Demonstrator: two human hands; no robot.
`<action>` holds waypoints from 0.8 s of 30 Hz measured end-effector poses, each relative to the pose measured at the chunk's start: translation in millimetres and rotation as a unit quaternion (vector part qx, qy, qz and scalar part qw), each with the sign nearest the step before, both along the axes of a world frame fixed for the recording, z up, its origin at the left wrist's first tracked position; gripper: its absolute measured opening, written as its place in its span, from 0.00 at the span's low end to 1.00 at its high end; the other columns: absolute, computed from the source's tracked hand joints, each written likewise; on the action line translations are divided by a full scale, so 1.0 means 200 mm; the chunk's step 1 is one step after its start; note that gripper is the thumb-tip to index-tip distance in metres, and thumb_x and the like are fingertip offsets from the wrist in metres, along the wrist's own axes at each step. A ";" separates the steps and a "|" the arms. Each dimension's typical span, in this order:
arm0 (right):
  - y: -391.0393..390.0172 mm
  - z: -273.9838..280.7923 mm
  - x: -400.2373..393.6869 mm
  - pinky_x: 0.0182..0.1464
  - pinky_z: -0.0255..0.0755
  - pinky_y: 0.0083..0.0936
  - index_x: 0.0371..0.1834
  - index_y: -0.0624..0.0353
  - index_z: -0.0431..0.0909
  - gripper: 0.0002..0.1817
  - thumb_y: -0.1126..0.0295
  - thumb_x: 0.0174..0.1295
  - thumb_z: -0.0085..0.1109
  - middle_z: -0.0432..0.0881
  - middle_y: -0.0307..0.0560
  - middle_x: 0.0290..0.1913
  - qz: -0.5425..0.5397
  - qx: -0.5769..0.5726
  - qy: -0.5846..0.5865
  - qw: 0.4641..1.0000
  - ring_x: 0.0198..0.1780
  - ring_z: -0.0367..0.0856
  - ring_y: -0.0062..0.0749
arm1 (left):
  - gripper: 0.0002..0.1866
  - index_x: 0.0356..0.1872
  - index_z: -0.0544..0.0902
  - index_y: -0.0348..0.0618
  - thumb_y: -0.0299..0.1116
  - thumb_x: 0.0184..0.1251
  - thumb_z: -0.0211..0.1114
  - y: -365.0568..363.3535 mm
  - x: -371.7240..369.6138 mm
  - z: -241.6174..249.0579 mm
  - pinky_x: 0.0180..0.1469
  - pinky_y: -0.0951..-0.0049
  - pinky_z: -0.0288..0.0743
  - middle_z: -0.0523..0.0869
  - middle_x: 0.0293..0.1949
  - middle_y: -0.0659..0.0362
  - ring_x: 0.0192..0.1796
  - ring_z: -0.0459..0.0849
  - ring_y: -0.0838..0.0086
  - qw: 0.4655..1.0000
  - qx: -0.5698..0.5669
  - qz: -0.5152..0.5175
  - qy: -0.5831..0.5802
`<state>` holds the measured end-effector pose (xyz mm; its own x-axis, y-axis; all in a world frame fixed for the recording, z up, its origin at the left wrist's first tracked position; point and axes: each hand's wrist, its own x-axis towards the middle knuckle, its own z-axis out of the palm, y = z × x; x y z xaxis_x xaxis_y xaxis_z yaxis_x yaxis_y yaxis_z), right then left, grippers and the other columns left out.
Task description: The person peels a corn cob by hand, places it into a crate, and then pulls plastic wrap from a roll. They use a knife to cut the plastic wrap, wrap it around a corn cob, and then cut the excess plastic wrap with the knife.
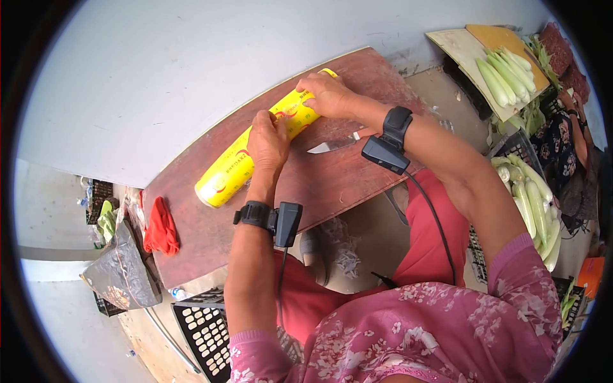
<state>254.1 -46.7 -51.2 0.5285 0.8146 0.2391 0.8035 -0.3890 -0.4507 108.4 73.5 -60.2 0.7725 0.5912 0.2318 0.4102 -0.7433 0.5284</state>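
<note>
Standing slantwise beneath both hands, the wooden table (pixel 345 182) is the largest thing that is used, and by its flat top, it seems, a steady support is given. To the right side, a black crate is filled with long pale-green vegetables (pixel 536 204), perhaps so that they are kept together; similar ones are laid side by side on a board (pixel 450 45). Near the right edge, another person (pixel 559 143) is partly seen, well apart from these hands. At the lower left, a black crate (pixel 201 335) is placed on the floor beside the table.

On the table, the yellow roll (pixel 227 172) is laid lengthwise along the wall side, probably so that its whole length is supported and within reach of both hands. Its middle is touched by the left hand (pixel 268 140), whose fingers are curled with the tips close together; whether something thin is pinched there cannot be told. Near the far end, the right hand (pixel 329 96) is set over the roll, the thumb held apart from the forefinger; how firmly it is pressed cannot be told.

At the table's left end, a red cloth (pixel 161 228) is left crumpled. The smallest, a knife (pixel 329 146), is rested flat beside the roll, untouched.
</note>
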 end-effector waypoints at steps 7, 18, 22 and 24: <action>0.02 -0.06 0.00 0.64 0.61 0.45 0.52 0.53 0.80 0.16 0.68 0.59 0.65 0.78 0.43 0.56 0.012 -0.012 -0.010 1.000 0.65 0.68 0.42 | 0.11 0.38 0.78 0.41 0.38 0.65 0.63 -0.06 0.04 -0.06 0.42 0.52 0.77 0.84 0.40 0.49 0.41 0.84 0.50 0.993 0.113 -0.021 0.032; 0.03 -0.06 -0.05 0.64 0.61 0.43 0.50 0.52 0.79 0.15 0.70 0.59 0.63 0.77 0.42 0.54 0.031 0.012 -0.031 0.999 0.63 0.69 0.41 | 0.09 0.39 0.74 0.39 0.35 0.70 0.57 -0.03 -0.01 -0.08 0.45 0.52 0.75 0.82 0.43 0.45 0.43 0.83 0.46 0.998 0.053 -0.024 -0.038; 0.06 -0.06 -0.10 0.60 0.62 0.42 0.48 0.52 0.79 0.13 0.71 0.59 0.63 0.76 0.40 0.53 0.086 0.050 -0.056 0.993 0.61 0.69 0.40 | 0.08 0.39 0.74 0.38 0.33 0.69 0.58 -0.02 -0.03 -0.05 0.46 0.52 0.74 0.83 0.42 0.43 0.44 0.82 0.45 0.999 0.005 -0.040 -0.024; 0.07 -0.06 -0.12 0.58 0.62 0.42 0.44 0.52 0.79 0.10 0.72 0.59 0.63 0.75 0.40 0.50 0.089 0.019 -0.065 0.994 0.59 0.69 0.40 | 0.08 0.39 0.74 0.38 0.33 0.69 0.58 -0.02 -0.04 -0.04 0.46 0.52 0.74 0.83 0.42 0.42 0.44 0.82 0.45 0.998 -0.008 -0.054 -0.021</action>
<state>230.4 -32.7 -63.0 0.3402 0.8811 0.3284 0.9101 -0.2207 -0.3507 100.2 68.7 -69.0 0.8220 0.5088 0.2560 0.3054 -0.7731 0.5559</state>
